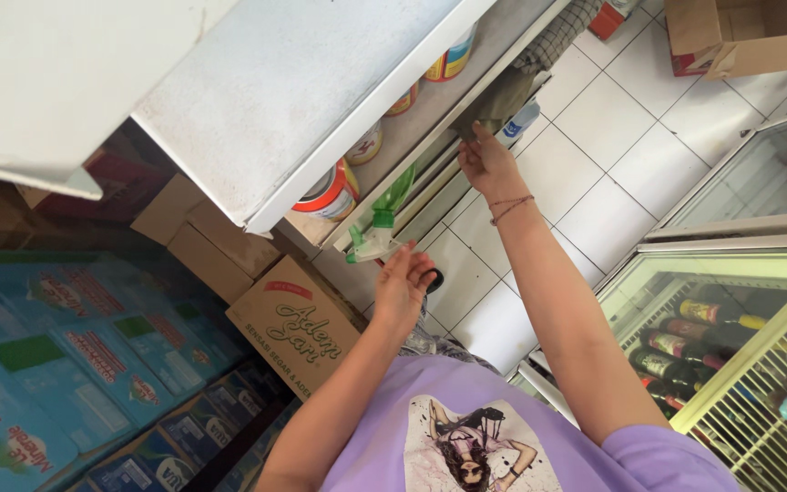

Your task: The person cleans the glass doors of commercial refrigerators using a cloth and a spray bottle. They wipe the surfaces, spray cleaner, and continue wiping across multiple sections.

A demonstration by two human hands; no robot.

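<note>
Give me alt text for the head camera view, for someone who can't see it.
Seen from above, a person's left hand reaches toward a green spray bottle on a white shelf, while the right hand grips a dark cloth at the shelf edge. Tins line the shelf.

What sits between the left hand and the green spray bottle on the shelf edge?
Nothing visible. The left hand is right at the trigger head of the green spray bottle, with open air between them. The right hand is farther along the shelf, at a dark cloth.
</note>
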